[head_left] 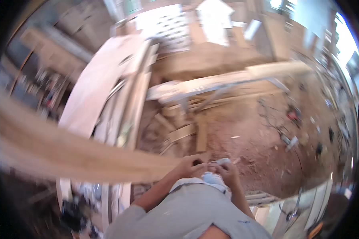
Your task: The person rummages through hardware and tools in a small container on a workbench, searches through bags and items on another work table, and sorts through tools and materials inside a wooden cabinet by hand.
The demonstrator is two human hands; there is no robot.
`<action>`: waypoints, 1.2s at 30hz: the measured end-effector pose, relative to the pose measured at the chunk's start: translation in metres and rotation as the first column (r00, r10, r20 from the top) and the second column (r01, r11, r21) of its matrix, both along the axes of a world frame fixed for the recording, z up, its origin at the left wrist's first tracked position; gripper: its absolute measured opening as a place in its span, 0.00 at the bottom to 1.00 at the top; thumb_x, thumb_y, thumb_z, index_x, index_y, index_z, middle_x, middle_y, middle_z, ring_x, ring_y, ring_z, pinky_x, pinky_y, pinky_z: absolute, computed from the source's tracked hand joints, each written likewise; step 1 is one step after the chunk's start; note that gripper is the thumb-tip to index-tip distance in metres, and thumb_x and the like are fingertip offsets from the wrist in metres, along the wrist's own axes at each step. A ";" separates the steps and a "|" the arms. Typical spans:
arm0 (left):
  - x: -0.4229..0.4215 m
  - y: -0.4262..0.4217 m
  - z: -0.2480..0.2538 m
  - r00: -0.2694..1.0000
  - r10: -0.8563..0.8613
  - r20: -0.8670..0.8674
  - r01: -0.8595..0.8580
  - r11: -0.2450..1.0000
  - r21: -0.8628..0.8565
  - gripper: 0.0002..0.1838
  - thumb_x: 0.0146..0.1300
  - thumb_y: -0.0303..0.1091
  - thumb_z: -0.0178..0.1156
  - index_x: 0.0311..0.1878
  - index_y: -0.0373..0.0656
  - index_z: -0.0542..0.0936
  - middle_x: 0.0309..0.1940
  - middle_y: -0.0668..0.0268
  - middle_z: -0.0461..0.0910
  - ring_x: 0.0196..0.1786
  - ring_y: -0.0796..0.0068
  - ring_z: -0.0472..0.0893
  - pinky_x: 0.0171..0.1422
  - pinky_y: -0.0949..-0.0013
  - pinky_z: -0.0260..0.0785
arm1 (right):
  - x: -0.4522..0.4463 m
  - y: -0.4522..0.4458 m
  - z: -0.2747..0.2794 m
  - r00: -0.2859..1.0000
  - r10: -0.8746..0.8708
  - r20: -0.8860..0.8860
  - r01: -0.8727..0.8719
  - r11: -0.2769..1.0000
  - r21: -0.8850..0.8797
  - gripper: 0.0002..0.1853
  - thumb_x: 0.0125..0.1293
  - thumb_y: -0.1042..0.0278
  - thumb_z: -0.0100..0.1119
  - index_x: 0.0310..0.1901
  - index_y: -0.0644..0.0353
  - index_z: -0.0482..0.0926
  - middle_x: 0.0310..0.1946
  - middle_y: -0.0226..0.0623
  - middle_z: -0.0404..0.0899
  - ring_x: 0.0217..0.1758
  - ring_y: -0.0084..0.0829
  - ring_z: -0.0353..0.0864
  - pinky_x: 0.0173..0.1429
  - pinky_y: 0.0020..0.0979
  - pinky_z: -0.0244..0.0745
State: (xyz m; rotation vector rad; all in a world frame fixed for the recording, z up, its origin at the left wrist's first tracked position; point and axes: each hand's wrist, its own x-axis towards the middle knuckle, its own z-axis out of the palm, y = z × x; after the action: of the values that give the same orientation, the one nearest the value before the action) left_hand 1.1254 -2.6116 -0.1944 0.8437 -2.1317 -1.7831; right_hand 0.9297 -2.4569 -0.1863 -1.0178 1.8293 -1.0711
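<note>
My left hand (190,167) is in front of my waist with its fingers curled; what it grips, if anything, is blurred. Close beside it, my right hand (227,172) is closed too, with a small whitish thing (222,161) at its fingertips, too smeared to name. A long wooden board (79,157) reaches in from the left edge, and its near end meets my left hand and forearm. Whether the hand grips the board or only touches it, I cannot tell. Below the hands shows the hem of a grey shirt (191,199).
A long beam on a trestle (227,79) spans the middle. To the left is a bench with a large pale sheet (103,79) and stacked planks (137,99). Wood offcuts (182,132), a cable (275,123) and a red tool (294,114) lie on the dusty floor.
</note>
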 end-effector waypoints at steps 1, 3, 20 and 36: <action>-0.026 -0.015 -0.004 0.999 -0.021 0.039 0.024 0.997 -0.069 0.11 0.68 0.36 0.71 0.45 0.38 0.87 0.38 0.64 0.88 0.41 0.77 0.84 0.47 0.68 0.77 | -0.025 -0.008 -0.008 0.999 -0.008 0.033 0.009 0.999 -0.039 0.13 0.72 0.63 0.67 0.44 0.67 0.87 0.35 0.44 0.89 0.38 0.32 0.87 0.45 0.34 0.80; -0.082 -0.035 0.012 0.998 -0.031 0.048 0.033 0.998 -0.057 0.11 0.69 0.35 0.71 0.44 0.36 0.87 0.37 0.65 0.88 0.41 0.77 0.83 0.47 0.69 0.77 | -0.074 -0.027 -0.012 0.998 -0.051 0.039 0.053 0.996 -0.072 0.14 0.70 0.61 0.69 0.44 0.65 0.87 0.35 0.44 0.88 0.38 0.35 0.87 0.45 0.35 0.80; -0.564 -0.081 -0.010 0.740 -0.654 0.157 0.654 0.754 0.060 0.13 0.68 0.37 0.73 0.46 0.37 0.87 0.36 0.64 0.88 0.39 0.78 0.85 0.48 0.69 0.78 | -0.415 0.019 -0.001 0.734 -0.659 0.161 0.659 0.750 0.065 0.15 0.71 0.58 0.70 0.38 0.65 0.86 0.29 0.35 0.86 0.32 0.23 0.84 0.38 0.30 0.80; -0.963 0.016 0.036 0.117 -0.993 -0.033 0.991 0.115 0.067 0.12 0.69 0.36 0.70 0.46 0.36 0.87 0.35 0.67 0.87 0.39 0.82 0.81 0.46 0.71 0.75 | -0.637 0.078 0.049 0.161 -0.987 -0.001 0.987 0.161 -0.009 0.18 0.69 0.54 0.73 0.42 0.63 0.86 0.34 0.41 0.88 0.36 0.28 0.86 0.43 0.34 0.80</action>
State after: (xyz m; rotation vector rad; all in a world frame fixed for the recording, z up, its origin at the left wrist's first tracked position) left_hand 0.1627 -2.5956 -0.1587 -1.0493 -2.8998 -2.2595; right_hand 0.2928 -2.3792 -0.1369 0.4916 2.5038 -1.7733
